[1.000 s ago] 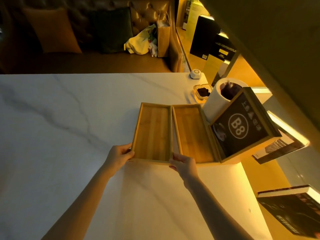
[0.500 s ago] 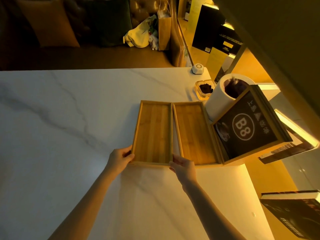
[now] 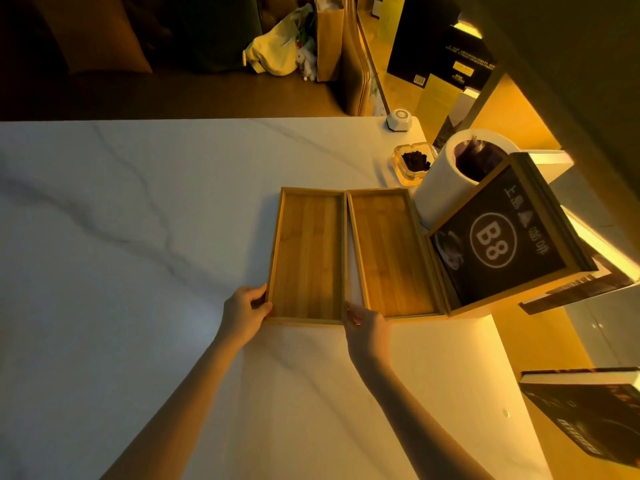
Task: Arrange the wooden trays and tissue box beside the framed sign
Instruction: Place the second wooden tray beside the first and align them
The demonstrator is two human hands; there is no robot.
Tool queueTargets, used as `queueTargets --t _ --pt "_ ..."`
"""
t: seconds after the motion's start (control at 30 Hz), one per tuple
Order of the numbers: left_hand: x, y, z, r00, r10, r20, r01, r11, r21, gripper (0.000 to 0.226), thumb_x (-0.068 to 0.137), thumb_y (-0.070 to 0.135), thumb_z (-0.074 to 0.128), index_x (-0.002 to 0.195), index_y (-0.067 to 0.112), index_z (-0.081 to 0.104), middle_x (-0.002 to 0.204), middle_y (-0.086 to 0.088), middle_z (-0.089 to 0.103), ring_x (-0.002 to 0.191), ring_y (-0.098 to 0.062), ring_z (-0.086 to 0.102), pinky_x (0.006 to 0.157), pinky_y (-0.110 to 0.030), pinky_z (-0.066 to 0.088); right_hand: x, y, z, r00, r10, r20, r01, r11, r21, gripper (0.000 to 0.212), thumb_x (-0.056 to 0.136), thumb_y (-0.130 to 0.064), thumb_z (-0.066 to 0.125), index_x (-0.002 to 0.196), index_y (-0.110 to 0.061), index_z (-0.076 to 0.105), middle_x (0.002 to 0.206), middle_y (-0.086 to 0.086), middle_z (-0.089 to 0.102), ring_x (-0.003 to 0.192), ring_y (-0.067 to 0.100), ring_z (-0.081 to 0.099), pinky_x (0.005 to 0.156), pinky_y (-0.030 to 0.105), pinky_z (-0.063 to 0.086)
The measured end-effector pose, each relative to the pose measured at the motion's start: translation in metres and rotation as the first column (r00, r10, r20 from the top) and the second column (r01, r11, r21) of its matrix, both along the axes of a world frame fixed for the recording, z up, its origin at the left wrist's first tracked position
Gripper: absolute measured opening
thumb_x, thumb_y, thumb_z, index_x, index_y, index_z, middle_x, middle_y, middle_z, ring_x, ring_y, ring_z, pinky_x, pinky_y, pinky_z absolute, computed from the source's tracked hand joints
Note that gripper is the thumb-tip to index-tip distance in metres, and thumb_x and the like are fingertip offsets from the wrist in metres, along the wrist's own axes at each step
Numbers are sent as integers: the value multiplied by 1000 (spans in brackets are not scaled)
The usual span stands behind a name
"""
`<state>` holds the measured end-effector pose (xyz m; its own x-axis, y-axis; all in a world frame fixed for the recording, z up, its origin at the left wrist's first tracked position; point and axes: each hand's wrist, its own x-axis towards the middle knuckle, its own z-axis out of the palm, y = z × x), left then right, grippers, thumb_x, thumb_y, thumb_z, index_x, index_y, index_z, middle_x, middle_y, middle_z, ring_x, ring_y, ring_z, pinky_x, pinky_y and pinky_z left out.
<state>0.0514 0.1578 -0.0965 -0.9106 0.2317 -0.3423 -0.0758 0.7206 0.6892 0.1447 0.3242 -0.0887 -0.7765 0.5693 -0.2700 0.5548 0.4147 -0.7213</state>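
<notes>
Wooden trays, two: left tray, right tray; two hands grip the left.

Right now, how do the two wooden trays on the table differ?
The left tray is gripped at its near corners by the left hand and the right hand; the right tray is not held. The right tray sits against the framed sign; the left tray lies one place further away. Both are empty, long, shallow and side by side.
</notes>
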Motion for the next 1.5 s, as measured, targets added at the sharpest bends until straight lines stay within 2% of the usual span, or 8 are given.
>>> queueTargets --t 0.23,0.33,0.4,0.5,0.6,0.97,1.2,1.5 --pt "13 1 -6 990 -50 -134 40 996 -75 42 87 11 53 126 0 45 121 -26 54 109 -35 54 90 -29 41 13 -2 1 993 120 -11 -115 972 203 27 88 -9 55 115 -7 60 109 12 69 95 27 65 78 32 53" --pt "29 -4 -12 907 -250 -338 161 949 -271 43 90 19 46 130 2 41 133 -23 49 122 -37 49 98 -44 44 28 -7 -8 954 299 11 -260 810 525 42 73 -6 72 114 -8 60 110 11 69 102 32 64 82 40 54" --pt "36 -8 -19 864 -378 -331 227 881 -414 50 93 34 26 132 5 36 138 -18 46 127 -35 44 100 -46 35 36 -12 -18 916 371 153 -386 710 589 49 77 -22 66 124 -12 53 126 9 61 122 30 51 106 47 37" --pt "43 -11 -28 867 -431 -250 254 814 -523 65 93 42 0 134 3 32 139 -16 46 128 -32 42 100 -46 32 43 -14 -30 875 359 324 -484 673 559 52 91 -44 25 127 -16 49 134 5 54 128 23 37 109 40 4" --pt "44 -10 -31 892 -417 -177 271 805 -528 67 92 42 -2 134 0 30 138 -18 46 127 -33 43 99 -49 37 44 -14 -31 843 343 413 -525 689 499 69 92 -47 -2 127 -16 50 133 3 53 128 21 37 108 40 0" --pt "49 -4 -25 862 -435 -260 257 818 -515 57 78 10 63 129 -2 39 131 -20 53 118 -34 53 91 -51 46 50 -5 -36 856 322 405 -509 667 544 67 93 -45 -2 129 -17 47 138 3 43 129 22 38 108 41 0" --pt "54 4 -28 893 -414 -175 262 796 -546 64 94 35 0 127 1 41 127 -17 58 115 -31 57 87 -49 50 56 3 -36 845 336 416 -527 649 548 65 93 -43 -1 132 -15 42 141 4 39 131 23 35 108 41 0" --pt "63 15 -29 916 -357 -183 228 839 -494 65 93 40 0 128 1 40 128 -18 57 116 -33 55 86 -52 49 59 10 -43 861 320 396 -503 647 573 58 90 -44 15 134 -13 37 142 7 39 139 23 23 109 39 -2"
